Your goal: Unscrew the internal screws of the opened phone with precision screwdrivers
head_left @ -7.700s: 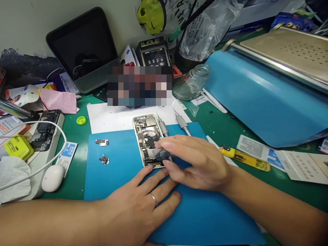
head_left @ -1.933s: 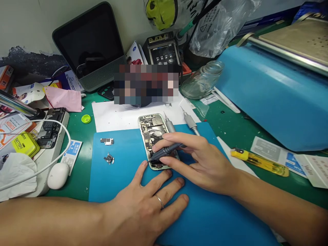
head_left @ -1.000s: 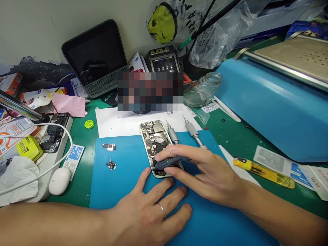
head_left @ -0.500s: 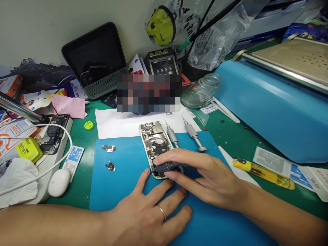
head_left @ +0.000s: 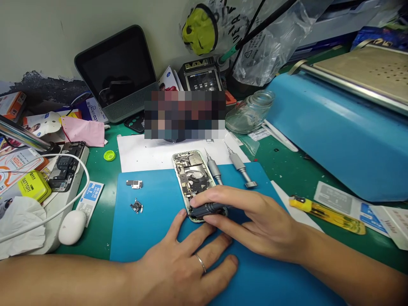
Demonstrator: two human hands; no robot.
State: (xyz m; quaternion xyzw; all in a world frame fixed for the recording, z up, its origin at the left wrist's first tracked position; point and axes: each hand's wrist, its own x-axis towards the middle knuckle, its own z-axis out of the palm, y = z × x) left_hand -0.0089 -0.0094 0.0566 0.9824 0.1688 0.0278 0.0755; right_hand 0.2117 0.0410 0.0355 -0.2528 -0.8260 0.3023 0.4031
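Opened smartphone [head_left: 191, 180] lies internals-up on blue mat [head_left: 149, 238], top end over white paper [head_left: 143, 155]. Left hand [head_left: 181, 257] spread, one fingertip at lower frame edge. Right hand [head_left: 258, 216] pinching dark pen-like tool [head_left: 207, 208] over lower internals. Phone likely light, stiff-framed, fragile inside; best held by side rims.

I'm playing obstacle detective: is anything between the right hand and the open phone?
Just the dark tool, which the right hand pinches over the lower end of the phone. Nothing else visible is between them; the left hand rests by the phone's bottom edge.
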